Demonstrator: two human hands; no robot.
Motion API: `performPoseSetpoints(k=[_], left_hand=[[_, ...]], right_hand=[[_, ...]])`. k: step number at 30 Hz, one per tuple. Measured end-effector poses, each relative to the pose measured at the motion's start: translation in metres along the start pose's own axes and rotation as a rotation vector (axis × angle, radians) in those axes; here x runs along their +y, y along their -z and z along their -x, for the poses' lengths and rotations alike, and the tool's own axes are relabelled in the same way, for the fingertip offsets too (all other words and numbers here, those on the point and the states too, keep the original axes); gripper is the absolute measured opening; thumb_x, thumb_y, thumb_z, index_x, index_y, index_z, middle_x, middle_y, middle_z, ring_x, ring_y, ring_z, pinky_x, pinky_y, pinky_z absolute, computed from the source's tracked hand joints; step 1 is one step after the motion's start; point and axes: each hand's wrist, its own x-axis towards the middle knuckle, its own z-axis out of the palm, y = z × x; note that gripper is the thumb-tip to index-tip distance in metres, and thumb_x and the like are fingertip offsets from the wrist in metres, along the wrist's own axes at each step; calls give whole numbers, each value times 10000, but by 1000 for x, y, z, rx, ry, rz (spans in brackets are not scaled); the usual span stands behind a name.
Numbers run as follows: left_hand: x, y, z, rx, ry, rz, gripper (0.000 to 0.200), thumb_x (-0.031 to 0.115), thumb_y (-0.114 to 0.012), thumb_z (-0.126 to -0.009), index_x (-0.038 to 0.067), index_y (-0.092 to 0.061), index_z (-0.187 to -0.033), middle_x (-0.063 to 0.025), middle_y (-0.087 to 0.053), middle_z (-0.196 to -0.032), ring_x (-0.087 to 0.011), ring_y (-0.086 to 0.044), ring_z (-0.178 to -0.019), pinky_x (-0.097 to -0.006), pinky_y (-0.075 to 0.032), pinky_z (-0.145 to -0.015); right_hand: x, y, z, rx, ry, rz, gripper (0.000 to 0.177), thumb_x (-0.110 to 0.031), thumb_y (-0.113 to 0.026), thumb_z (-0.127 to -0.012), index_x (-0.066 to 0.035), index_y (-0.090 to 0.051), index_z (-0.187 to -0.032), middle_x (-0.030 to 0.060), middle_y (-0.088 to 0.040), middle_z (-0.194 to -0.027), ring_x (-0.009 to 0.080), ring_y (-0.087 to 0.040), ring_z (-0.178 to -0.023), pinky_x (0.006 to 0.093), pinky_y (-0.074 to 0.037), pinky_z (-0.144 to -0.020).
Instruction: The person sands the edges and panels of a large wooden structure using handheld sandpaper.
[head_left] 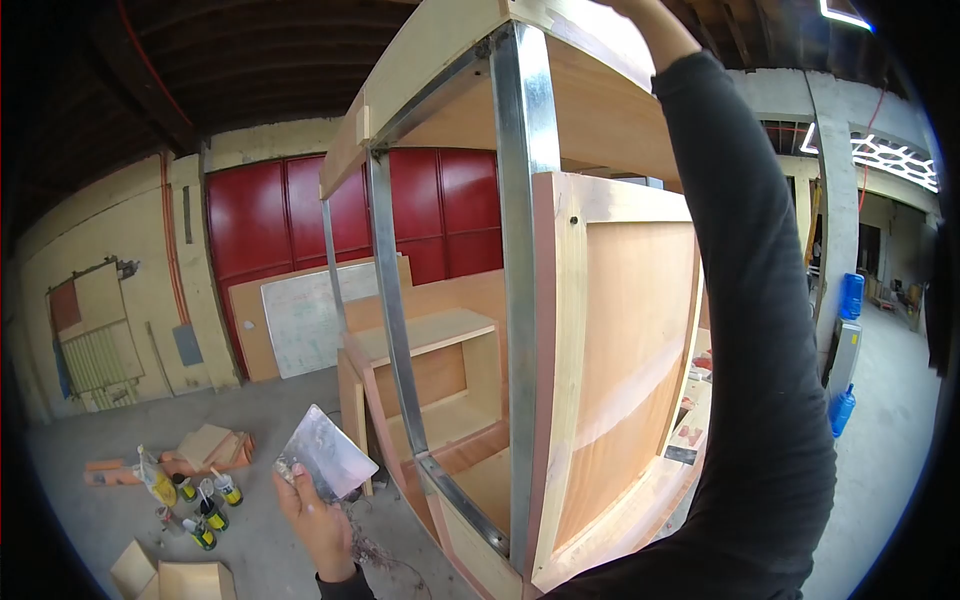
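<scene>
My left hand [318, 525] is closed on a flat, rectangular, smeared plate [328, 452], with the thumb on its face. It is held low, left of a tall wooden cabinet frame [562, 400] with metal posts [527, 110]. My right arm reaches up along the cabinet's right side. Of my right hand [655, 28], only the back part and wrist show, beside the upper wooden panel [590, 30]; its fingers are cut off by the top edge, so what they hold or touch is hidden.
Several paint cans [212, 515] and a yellow-labelled bag [157, 480] stand on the floor at left, near wood scraps [207, 447] and an open box [195, 580]. A whiteboard [318, 315] leans by the red doors [250, 215]. Blue water bottles [843, 410] are at right.
</scene>
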Motion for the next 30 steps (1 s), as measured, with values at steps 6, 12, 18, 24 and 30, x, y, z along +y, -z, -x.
performPoseSetpoints(k=[6, 12, 18, 24, 30], left_hand=[[1, 1, 11, -24, 76, 15, 215, 156, -469, -1056, 26, -522, -1220, -56, -597, -1140, -134, -571, -1035, -308, -462, -937], [9, 5, 16, -34, 71, -10, 203, 142, -458, -1057, 26, -523, -1210, -57, -597, -1136, -133, -571, -1036, -305, -464, -930], [4, 29, 16, -96, 72, -81, 359, 188, -489, -1053, 50, -436, -1380, -69, -573, -1267, -182, -584, -1152, -372, -502, -976], [14, 26, 20, -126, 91, -58, 337, 188, -493, -1051, 49, -450, -1355, -71, -573, -1269, -184, -585, -1151, -372, -499, -977], [13, 31, 33, -120, 100, -76, 285, 178, -489, -1051, 63, -480, -1311, -62, -597, -1233, -186, -597, -1141, -380, -516, -954]], right_hand=[[-21, -39, 76, 336, 320, 73, 319, -28, -636, -765, -21, -699, -1078, 208, -690, -1055, 364, -664, -1007, 384, -523, -871], [-27, -46, 87, 366, 288, 45, 323, -36, -682, -762, -14, -700, -1084, 191, -679, -1089, 362, -662, -1001, 387, -524, -862], [-29, -42, 88, 90, 195, -67, 338, -6, -617, -820, -71, -720, -1135, 157, -714, -1078, 321, -681, -1007, 370, -526, -872], [-11, -35, 58, 66, 73, -36, 310, -106, -651, -865, -53, -717, -1164, 182, -718, -1119, 263, -691, -1072, 354, -516, -936], [-52, -18, 63, -54, -186, -91, 339, -268, -754, -852, -78, -740, -1132, 148, -747, -1057, 197, -699, -973, 337, -519, -882]])
